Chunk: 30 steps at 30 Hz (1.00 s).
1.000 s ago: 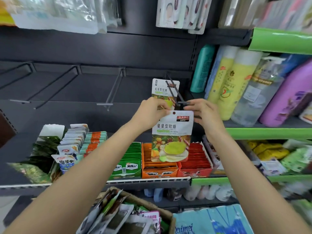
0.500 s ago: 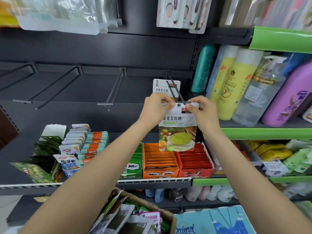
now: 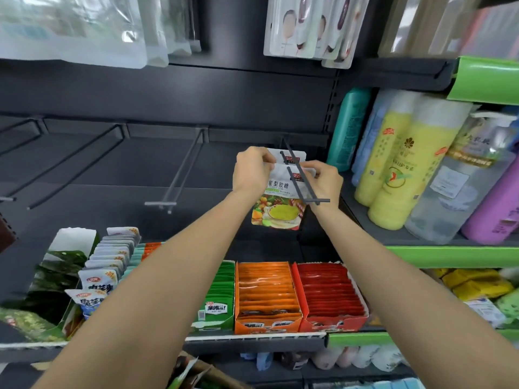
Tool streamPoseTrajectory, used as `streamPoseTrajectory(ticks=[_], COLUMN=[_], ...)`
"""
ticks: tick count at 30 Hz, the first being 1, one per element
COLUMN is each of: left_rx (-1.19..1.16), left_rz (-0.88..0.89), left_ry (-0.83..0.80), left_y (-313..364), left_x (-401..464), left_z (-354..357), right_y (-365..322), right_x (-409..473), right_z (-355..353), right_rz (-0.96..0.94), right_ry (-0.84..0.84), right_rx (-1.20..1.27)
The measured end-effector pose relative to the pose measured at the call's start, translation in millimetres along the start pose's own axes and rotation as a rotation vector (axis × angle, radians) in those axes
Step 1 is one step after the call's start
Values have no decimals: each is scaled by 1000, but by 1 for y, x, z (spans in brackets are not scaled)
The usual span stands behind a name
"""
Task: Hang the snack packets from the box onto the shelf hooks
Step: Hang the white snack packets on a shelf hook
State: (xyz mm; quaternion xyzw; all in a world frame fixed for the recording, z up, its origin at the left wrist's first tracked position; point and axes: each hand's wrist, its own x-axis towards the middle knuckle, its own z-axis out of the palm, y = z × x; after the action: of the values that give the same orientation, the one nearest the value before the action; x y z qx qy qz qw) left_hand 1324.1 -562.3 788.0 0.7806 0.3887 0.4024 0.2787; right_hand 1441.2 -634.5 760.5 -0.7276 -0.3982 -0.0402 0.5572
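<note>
A white snack packet (image 3: 278, 203) with a green bowl picture hangs on the rightmost black hook (image 3: 302, 183), pushed partway along its prongs. My left hand (image 3: 251, 171) pinches its top left corner and my right hand (image 3: 325, 181) pinches its top right corner. Behind it on the same hook hangs a second identical packet (image 3: 289, 156), mostly hidden. The cardboard box (image 3: 196, 374) with more packets shows only at the bottom edge.
Bare black hooks (image 3: 179, 175) stick out to the left along the dark back panel. Bottles (image 3: 393, 164) stand on the green shelf at right. Below are trays of orange (image 3: 266, 296) and red (image 3: 328, 293) sachets and other snack boxes.
The packet went from below the hook's tip up onto the prongs and slid back toward the panel. Both hands moved up and inward with it. The camera tilted up.
</note>
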Motion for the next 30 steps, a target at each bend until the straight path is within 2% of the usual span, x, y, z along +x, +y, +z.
streamPoseTrajectory(ticks=[8,12,17,22,26,30], left_rx=[58,66,108,177,111,66], left_rz=[-73,-64,-34,54,75,2], left_ry=[65,69,73,92,-36,-182], left_y=[-10,-13,-9,-11,-21,-35], left_x=[50,56,45,-7,-74,-141], left_z=[22,24,22,13,-5,-28], right_y=[8,7,4,4,4,-5], right_x=[48,57,50,10,-48,-117], right_z=[27,32,30,13,-5,-21], right_rz=[-6,74,10,43,156,206], right_ry=[-4,-9,-90,-27,-91,-208], right_rx=[-173,-135,-152,-59,-18,19])
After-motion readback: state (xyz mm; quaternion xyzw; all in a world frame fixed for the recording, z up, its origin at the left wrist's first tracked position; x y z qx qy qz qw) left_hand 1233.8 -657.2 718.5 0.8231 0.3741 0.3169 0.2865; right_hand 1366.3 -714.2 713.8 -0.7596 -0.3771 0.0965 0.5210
